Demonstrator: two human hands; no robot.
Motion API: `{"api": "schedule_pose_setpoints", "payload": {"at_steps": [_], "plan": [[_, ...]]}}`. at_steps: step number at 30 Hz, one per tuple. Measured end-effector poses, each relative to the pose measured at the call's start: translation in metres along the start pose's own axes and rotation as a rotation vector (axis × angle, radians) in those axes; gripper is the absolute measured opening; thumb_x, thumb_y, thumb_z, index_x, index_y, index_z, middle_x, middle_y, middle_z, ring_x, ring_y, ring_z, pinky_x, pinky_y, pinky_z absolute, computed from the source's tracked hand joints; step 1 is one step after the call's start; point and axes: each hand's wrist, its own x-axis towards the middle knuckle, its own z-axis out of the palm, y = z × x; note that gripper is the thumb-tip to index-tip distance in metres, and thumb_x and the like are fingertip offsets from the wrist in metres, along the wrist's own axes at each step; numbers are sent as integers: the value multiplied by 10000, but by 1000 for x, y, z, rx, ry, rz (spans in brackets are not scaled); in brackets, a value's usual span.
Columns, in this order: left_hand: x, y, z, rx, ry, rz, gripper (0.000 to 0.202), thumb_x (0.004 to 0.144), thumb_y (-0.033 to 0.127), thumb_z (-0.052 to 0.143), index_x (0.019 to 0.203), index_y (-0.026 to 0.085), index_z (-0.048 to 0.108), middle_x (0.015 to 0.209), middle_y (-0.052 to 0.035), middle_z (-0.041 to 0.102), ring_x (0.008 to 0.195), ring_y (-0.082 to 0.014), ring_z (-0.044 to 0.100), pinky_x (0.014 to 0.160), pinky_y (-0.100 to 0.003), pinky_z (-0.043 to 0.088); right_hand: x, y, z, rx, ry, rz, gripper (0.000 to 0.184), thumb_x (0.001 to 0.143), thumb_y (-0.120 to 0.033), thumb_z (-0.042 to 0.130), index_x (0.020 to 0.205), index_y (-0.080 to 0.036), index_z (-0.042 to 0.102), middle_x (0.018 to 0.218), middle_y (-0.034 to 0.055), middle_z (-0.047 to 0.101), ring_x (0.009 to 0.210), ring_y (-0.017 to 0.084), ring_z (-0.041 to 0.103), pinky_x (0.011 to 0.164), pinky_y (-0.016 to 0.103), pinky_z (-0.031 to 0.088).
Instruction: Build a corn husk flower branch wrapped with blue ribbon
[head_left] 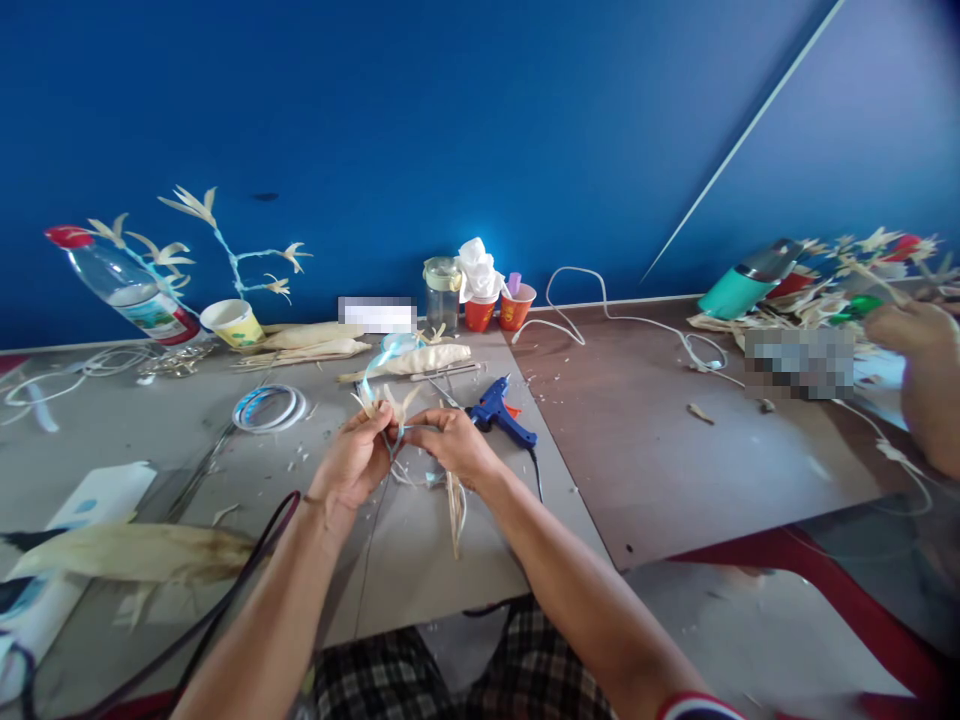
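So, both hands meet over the middle of the grey tabletop (pixel 150 440), just above its surface. The left hand (pixel 351 462) is curled in, its fingertips pinching the base of a small pale dried-husk flower (pixel 388 403). The right hand (pixel 452 442) is curled too and pinches the same piece from the other side, so the two hands nearly touch. A thin light blue ribbon (pixel 375 365) loops up from the flower toward the back of the tabletop, and a few long straw-coloured husk strips (pixel 455 512) hang down under the right hand.

Just beside the right hand lies a blue hot glue gun (pixel 499 410), nozzle pointing left. Near the left hand, a bit further back, there's a flat stack of white and blue tape rings (pixel 268 407). A big dried corn husk (pixel 135 553) lies well off to the left, with a black cable (pixel 225 600) running under the left forearm.

Along the blue wall: a tilted clear plastic bottle with a red cap (pixel 127 285), a yellow paper cup (pixel 232 322), a blue-wrapped branch of husk flowers (pixel 225 240), a glass jar (pixel 442 290) and two orange-red cups (pixel 480 312).

Far right, another person's hand (pixel 930 370) rests by a teal tumbler (pixel 739 280) lying on its side.
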Motion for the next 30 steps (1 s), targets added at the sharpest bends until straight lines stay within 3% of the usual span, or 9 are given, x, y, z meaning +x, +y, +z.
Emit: {"api": "schedule_pose_setpoints", "payload": {"at_steps": [4, 8, 13, 18, 21, 25, 30], "plan": [[-4, 0, 2, 32, -42, -2, 94, 673, 172, 765, 694, 126, 686, 657, -9, 640, 592, -93, 561, 585, -210, 464, 0, -2, 0, 96, -32, 86, 272, 633, -402, 698, 694, -137, 691, 531, -35, 531, 462, 65, 363, 473, 228, 293], [-5, 1, 0, 70, -61, -50, 169, 662, 210, 773, 791, 110, 730, 698, -29, 675, 644, -114, 597, 644, -229, 480, 0, -1, 0, 154, -65, 118, 297, 599, -416, 722, 686, -136, 672, 506, -48, 505, 436, 54, 343, 458, 229, 275], [-4, 3, -1, 108, -140, -17, 176, 621, 174, 776, 778, 107, 736, 745, -56, 702, 680, -154, 616, 692, -280, 488, 0, -3, -1, 213, -59, 118, 282, 578, -393, 732, 633, -133, 637, 476, -62, 455, 421, 50, 334, 448, 229, 255], [-2, 1, -2, 134, -158, 2, 98, 637, 138, 767, 689, 118, 687, 688, -27, 649, 633, -129, 585, 643, -259, 461, 0, -3, -2, 122, -41, 134, 236, 629, -363, 694, 681, -136, 663, 458, -65, 443, 427, 64, 342, 453, 229, 265], [0, 0, -2, 103, -107, 16, 120, 648, 165, 769, 660, 127, 656, 668, -19, 618, 612, -120, 562, 609, -247, 444, 1, 1, 0, 13, -14, 67, 221, 673, -358, 666, 706, -141, 692, 517, -47, 497, 469, 71, 367, 484, 224, 294], [2, 0, -2, 99, -48, 49, 137, 639, 194, 781, 689, 131, 670, 676, -15, 611, 616, -113, 546, 585, -229, 434, -2, 3, 5, -187, 61, -133, 181, 740, -310, 622, 744, -157, 719, 661, -13, 603, 609, 106, 488, 596, 221, 365], [4, -2, -2, 76, 7, 79, 153, 631, 194, 783, 664, 131, 648, 675, -13, 610, 640, -109, 549, 603, -211, 443, -9, 2, 7, -440, 92, -267, 181, 808, -261, 562, 754, -170, 708, 633, -14, 593, 597, 110, 497, 571, 208, 336]]}}
